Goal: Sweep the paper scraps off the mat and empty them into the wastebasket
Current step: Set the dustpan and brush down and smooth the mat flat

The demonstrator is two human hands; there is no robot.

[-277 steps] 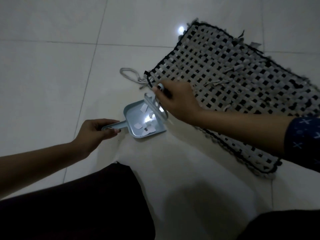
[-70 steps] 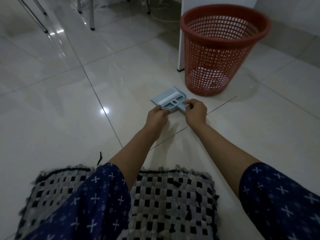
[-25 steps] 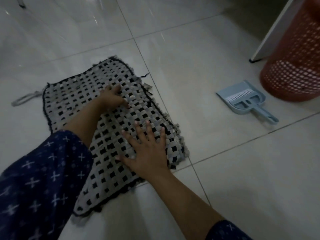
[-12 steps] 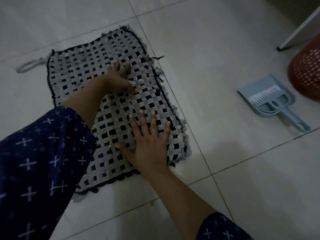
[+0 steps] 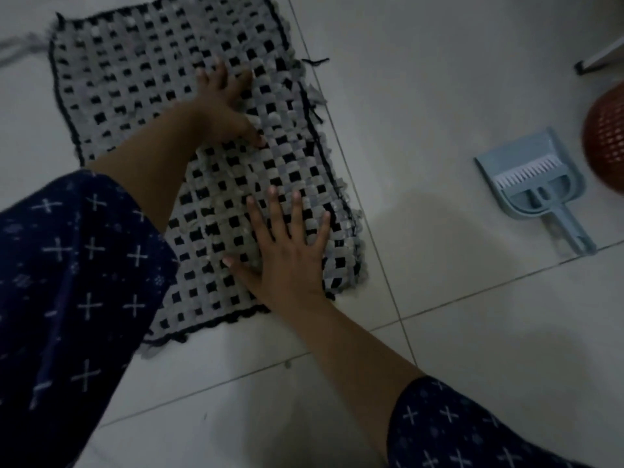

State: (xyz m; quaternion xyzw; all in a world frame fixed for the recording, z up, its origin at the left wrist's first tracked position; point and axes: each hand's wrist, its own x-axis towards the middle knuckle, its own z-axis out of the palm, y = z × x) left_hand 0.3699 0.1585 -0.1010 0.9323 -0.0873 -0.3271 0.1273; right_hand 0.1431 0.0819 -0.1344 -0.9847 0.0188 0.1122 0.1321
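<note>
A grey and black woven mat point(image 5: 135, 96) lies flat on the white tiled floor. My left hand point(image 5: 224, 103) rests palm down on the mat's middle with fingers apart. My right hand point(image 5: 287, 248) presses flat on the mat's near right corner, fingers spread. Neither hand holds anything. The light blue dustpan point(image 5: 537, 184) with a small brush clipped in it lies on the floor to the right, apart from both hands. The red mesh wastebasket point(image 5: 607, 136) shows partly at the right edge. I see no paper scraps on the mat.
A white furniture leg point(image 5: 601, 57) stands at the upper right behind the wastebasket. A grey cord loop point(image 5: 20, 49) lies at the mat's far left corner. Bare tile lies between the mat and the dustpan.
The dustpan with the brush was set down by the wastebasket and both hands moved onto the mat. In the last second the view shifted; my hands stay flat on the mat.
</note>
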